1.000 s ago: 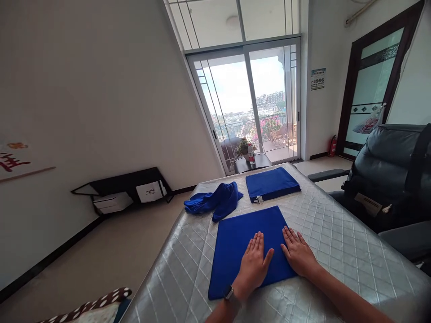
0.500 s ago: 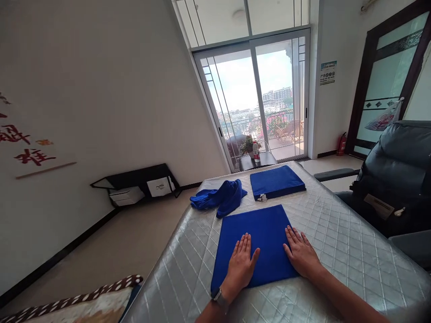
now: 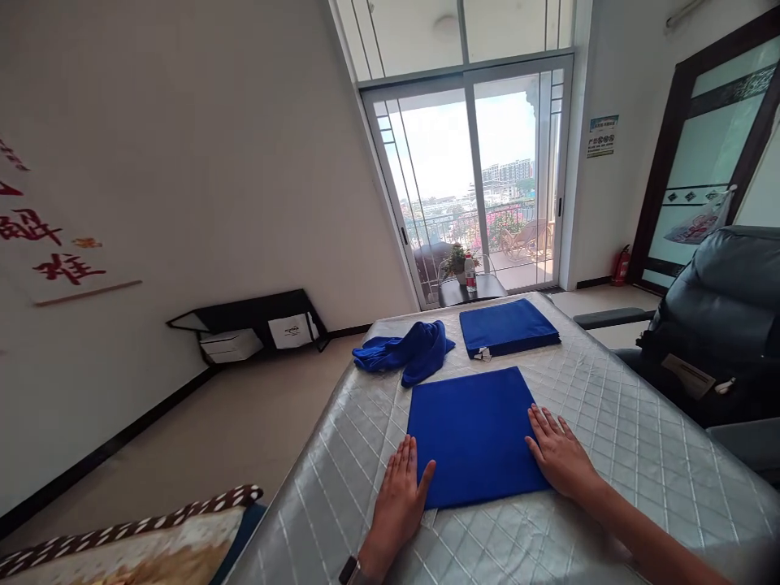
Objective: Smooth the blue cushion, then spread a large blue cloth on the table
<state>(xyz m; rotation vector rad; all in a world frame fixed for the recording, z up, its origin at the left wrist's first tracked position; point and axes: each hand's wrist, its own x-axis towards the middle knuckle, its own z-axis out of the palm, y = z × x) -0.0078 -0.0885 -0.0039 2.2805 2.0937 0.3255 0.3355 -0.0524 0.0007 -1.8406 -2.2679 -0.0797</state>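
A flat, folded blue cloth [image 3: 478, 439] lies smooth on the silver quilted mattress [image 3: 615, 455]. My left hand [image 3: 399, 487] rests along its left edge, palm down, fingers stretched out and the thumb apart over the cloth. At the right edge my right hand [image 3: 557, 451] lies flat, fingers extended, thumb touching the cloth's side. Neither hand grips anything. Beyond the folded cloth sits a crumpled blue cloth [image 3: 405, 353] on the left. To its right is a neat stack of folded blue cloths [image 3: 510, 327] with a white tag at the near corner.
A black armchair [image 3: 725, 317] with a bag on it stands to the right of the mattress. Past the far end is a small table [image 3: 481, 286] with a plant and a bottle. A black rack [image 3: 256, 321] stands by the left wall.
My left hand has moved left from the middle of the folded cloth to its left edge. My right hand remains at the right edge. The view has shifted slightly.
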